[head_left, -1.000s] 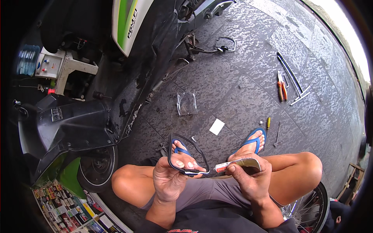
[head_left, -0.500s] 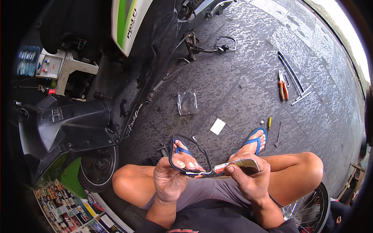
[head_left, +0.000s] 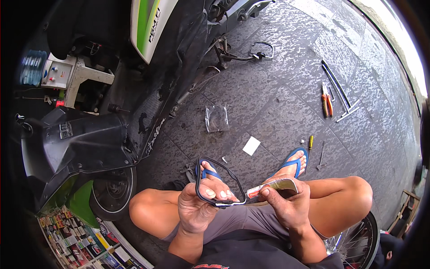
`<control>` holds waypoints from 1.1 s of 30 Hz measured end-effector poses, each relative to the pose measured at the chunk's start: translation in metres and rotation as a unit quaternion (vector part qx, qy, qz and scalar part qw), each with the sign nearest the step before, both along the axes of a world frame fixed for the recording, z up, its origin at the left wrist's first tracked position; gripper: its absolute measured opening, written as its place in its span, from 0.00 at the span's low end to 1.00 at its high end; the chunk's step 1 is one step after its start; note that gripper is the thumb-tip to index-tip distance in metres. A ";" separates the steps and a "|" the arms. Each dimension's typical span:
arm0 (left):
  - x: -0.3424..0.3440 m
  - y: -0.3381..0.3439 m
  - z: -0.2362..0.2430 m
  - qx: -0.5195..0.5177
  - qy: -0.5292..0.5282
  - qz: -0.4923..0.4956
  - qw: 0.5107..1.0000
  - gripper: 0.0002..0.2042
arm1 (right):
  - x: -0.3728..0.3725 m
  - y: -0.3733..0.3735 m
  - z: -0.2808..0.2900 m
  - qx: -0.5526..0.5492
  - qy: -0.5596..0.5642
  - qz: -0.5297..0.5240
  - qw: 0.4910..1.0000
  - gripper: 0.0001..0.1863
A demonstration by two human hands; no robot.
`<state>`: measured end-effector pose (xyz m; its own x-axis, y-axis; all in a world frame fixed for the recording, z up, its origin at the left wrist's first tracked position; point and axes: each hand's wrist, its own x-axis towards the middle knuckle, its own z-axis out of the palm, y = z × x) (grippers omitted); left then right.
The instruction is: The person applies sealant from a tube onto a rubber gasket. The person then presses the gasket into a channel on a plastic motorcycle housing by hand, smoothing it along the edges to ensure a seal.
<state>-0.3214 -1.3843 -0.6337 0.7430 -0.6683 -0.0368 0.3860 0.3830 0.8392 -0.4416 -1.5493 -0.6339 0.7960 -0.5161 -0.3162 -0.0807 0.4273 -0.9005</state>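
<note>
My left hand (head_left: pixel 197 208) is closed on a black rubber loop (head_left: pixel 235 176), like a gasket, with fingertips on its lower stretch, where a white bead (head_left: pixel 233 202) runs. My right hand (head_left: pixel 291 204) grips a flattened, curled tube (head_left: pixel 281 184) with a pale body and red label, thumb pressed on it. Its narrow end points at the loop's right side, close to it; whether they touch I cannot tell. Both hands are above my lap, with my sandalled feet beyond them.
A green-and-black scooter (head_left: pixel 80 143) fills the left. On the tiled floor (head_left: pixel 277 112) lie pliers (head_left: pixel 326 101), T-handle tools (head_left: pixel 347 107), a yellow screwdriver (head_left: pixel 311 142), a clear bag (head_left: pixel 217 119) and a white paper square (head_left: pixel 251 145). A stocked case (head_left: pixel 76 237) is lower left, a spoked wheel (head_left: pixel 358 242) lower right.
The loop has shifted slightly right and down in my left hand, and more of the white bead shows along its lower stretch. My right hand has moved very little, still holding the tube.
</note>
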 end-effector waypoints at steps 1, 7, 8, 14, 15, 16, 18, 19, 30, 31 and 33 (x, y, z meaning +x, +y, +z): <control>0.000 0.000 0.000 -0.012 0.017 -0.004 1.000 0.12 | 0.000 0.000 0.000 0.005 0.001 0.003 1.000 0.04; 0.002 0.001 0.000 -0.085 0.072 -0.027 0.993 0.11 | -0.001 -0.002 0.000 0.039 -0.006 -0.003 0.999 0.04; 0.004 0.001 -0.001 -0.092 0.071 -0.031 0.993 0.11 | -0.002 -0.002 0.001 0.038 -0.006 -0.005 0.999 0.03; 0.004 0.002 -0.002 -0.113 0.094 -0.035 0.988 0.12 | -0.005 -0.005 0.005 0.028 -0.070 0.029 0.997 0.04; 0.004 0.001 -0.002 -0.116 0.101 -0.038 0.987 0.12 | -0.005 -0.005 0.006 0.028 -0.069 0.035 0.997 0.04; 0.004 0.002 -0.002 -0.118 0.095 -0.043 0.988 0.12 | -0.004 -0.005 0.006 0.029 -0.068 0.040 0.996 0.04; 0.005 0.003 -0.004 -0.122 0.084 -0.053 0.988 0.12 | -0.004 -0.004 0.006 0.027 -0.051 0.048 0.997 0.04; 0.005 0.002 -0.004 -0.131 0.090 -0.056 0.986 0.13 | -0.004 -0.004 0.005 0.026 -0.043 0.052 0.997 0.04; 0.003 0.006 -0.009 -0.177 0.106 -0.080 0.975 0.13 | -0.001 -0.002 0.002 0.034 -0.019 0.044 0.998 0.04; 0.003 0.006 -0.009 -0.178 0.106 -0.082 0.975 0.13 | -0.001 -0.001 0.002 0.035 -0.021 0.039 0.998 0.04; 0.003 0.007 -0.010 -0.179 0.105 -0.086 0.974 0.13 | 0.000 -0.001 0.002 0.048 -0.013 0.039 0.998 0.04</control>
<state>-0.3187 -1.3773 -0.6439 0.6204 -0.7798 0.0835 0.6185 0.5519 0.5593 -0.4413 -1.5498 -0.6323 0.8407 -0.4214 -0.3401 -0.0943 0.5045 -0.8582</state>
